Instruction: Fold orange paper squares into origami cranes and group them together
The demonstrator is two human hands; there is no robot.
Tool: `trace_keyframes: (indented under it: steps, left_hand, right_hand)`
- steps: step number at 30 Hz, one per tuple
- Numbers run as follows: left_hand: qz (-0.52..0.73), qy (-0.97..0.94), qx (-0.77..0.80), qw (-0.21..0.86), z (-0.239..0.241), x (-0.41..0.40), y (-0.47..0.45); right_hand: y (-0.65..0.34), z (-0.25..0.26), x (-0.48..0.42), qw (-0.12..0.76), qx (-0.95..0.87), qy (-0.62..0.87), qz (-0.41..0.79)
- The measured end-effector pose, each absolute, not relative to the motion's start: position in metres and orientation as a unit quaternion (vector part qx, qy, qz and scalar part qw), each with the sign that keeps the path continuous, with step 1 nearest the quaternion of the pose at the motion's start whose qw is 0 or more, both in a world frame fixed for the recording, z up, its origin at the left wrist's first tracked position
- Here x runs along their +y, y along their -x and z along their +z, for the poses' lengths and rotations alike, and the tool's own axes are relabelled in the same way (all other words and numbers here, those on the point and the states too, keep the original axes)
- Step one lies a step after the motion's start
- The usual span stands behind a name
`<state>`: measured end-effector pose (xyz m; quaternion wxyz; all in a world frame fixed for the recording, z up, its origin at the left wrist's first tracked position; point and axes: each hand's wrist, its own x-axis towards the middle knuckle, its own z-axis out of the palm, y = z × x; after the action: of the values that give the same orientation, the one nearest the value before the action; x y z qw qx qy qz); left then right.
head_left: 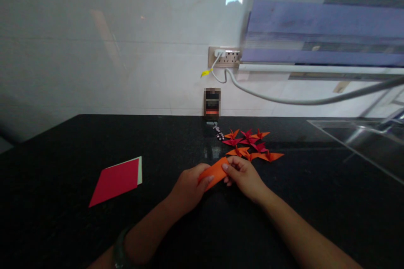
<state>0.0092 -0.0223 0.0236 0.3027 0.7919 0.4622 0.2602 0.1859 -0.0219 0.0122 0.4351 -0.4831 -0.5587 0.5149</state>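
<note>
An orange sheet of paper (215, 172), folded, lies between both my hands just above the black countertop (63, 155). My left hand (188, 189) pinches its near left end with curled fingers. My right hand (243, 176) grips the far right end, thumb on top. Just beyond my right hand sits a cluster of several folded paper cranes (249, 145) in orange and red. A stack of square paper (116, 180), red on top with a pale green sheet under it, lies to the left of my hands.
A small dark device (212, 103) leans against the white tiled wall, with a wall socket (224, 56) and a grey cable (284, 100) above it. A steel sink (362, 143) is set in the counter at the right. A window blind hangs above it.
</note>
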Motion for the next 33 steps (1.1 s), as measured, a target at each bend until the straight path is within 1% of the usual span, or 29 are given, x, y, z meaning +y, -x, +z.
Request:
trace_keyframes:
  steps: [8,15,18,19,21,24,26,29,33]
  left_hand:
    - [0.271,-0.748,0.464,0.39,0.022,-0.021,-0.01]
    - [0.256,-0.739,0.447,0.433,0.017,-0.022,-0.011]
    - [0.245,-0.719,0.458,0.462,0.019,-0.022,-0.012]
    - [0.244,-0.703,0.458,0.486,0.02,-0.022,-0.012]
    - [0.251,-0.649,0.433,0.573,0.022,-0.024,-0.013]
    - [0.25,-0.53,0.335,0.738,0.025,-0.026,-0.012]
    - [0.229,-0.471,0.282,0.804,0.025,-0.028,-0.01]
    - [0.2,-0.446,0.272,0.829,0.025,-0.029,-0.008]
    - [0.197,-0.467,0.304,0.807,0.023,-0.03,-0.008]
  right_hand:
    - [-0.187,0.011,-0.022,0.441,-0.569,0.474,0.507]
    - [-0.184,0.015,-0.026,0.411,-0.602,0.476,0.491]
    - [-0.183,0.016,-0.027,0.412,-0.601,0.479,0.489]
    - [-0.183,0.016,-0.027,0.415,-0.6,0.478,0.489]
    - [-0.183,0.017,-0.028,0.423,-0.598,0.473,0.49]
    - [-0.182,0.018,-0.03,0.433,-0.597,0.464,0.49]
    - [-0.183,0.019,-0.031,0.44,-0.598,0.465,0.482]
    - [-0.184,0.018,-0.031,0.446,-0.618,0.472,0.443]
    - [-0.185,0.017,-0.032,0.446,-0.659,0.474,0.377]
